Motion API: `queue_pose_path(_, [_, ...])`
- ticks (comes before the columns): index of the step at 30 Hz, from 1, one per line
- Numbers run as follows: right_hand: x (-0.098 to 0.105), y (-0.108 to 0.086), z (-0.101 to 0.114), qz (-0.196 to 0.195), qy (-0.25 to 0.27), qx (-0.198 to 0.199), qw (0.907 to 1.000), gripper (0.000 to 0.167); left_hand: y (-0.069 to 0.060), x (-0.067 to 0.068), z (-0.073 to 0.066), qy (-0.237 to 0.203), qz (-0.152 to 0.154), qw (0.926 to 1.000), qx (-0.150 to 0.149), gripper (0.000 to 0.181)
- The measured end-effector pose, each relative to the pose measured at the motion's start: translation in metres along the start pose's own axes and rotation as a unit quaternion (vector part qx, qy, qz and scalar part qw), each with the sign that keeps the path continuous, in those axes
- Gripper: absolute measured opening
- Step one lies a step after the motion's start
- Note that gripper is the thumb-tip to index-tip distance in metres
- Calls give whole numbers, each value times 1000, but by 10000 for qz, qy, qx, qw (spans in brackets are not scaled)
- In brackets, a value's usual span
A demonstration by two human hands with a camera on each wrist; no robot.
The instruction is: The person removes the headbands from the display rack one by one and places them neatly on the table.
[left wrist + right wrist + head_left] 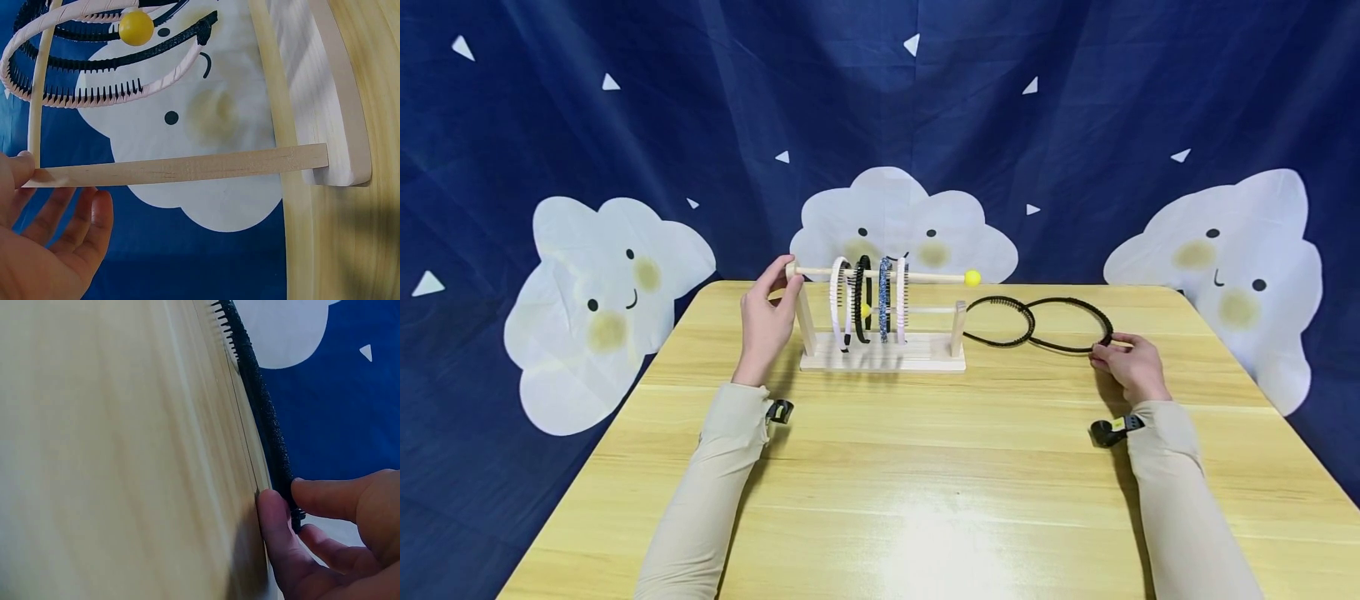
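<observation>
My left hand [766, 321] grips the top left corner of a wooden headband rack [925, 365], where the upper rod meets the upright post [187, 169]. The upper rod [940, 277] ends in a yellow ball [973, 278]. On the rack hang a white headband [834, 304], a black one [858, 300], a glittery blue one [883, 308] and a pale pink one [901, 304]. At the right, my right hand [1131, 367] pinches the near right end of a toothed black headband [265, 419] between thumb and fingers, low over the table.
Another black headband [1000, 344] lies between the rack and the held one, its edge meeting that one. A second yellow ball [866, 310] tips the lower rod. The wooden table [880, 467] ends at a blue cloud-print curtain [880, 92] behind the rack.
</observation>
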State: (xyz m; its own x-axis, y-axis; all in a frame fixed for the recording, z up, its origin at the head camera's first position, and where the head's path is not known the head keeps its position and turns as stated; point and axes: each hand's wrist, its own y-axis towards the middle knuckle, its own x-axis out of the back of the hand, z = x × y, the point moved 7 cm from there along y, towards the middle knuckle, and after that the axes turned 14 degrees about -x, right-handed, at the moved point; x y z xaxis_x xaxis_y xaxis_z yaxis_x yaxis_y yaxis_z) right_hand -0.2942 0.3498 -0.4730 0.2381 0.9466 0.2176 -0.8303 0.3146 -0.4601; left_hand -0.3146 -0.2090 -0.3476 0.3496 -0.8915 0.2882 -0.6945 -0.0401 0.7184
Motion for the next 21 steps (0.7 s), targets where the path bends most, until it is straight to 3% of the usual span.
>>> queue_pose_path(16, [-1,-1,0,-41,-243,20,9997,64,1,-2,-1,-33,-41,10000,75,36])
queue_pose_path(21, [-1,-1,-1,9,-224,-36,9997,63,2,-1,-17,-43,-37,10000,81,35])
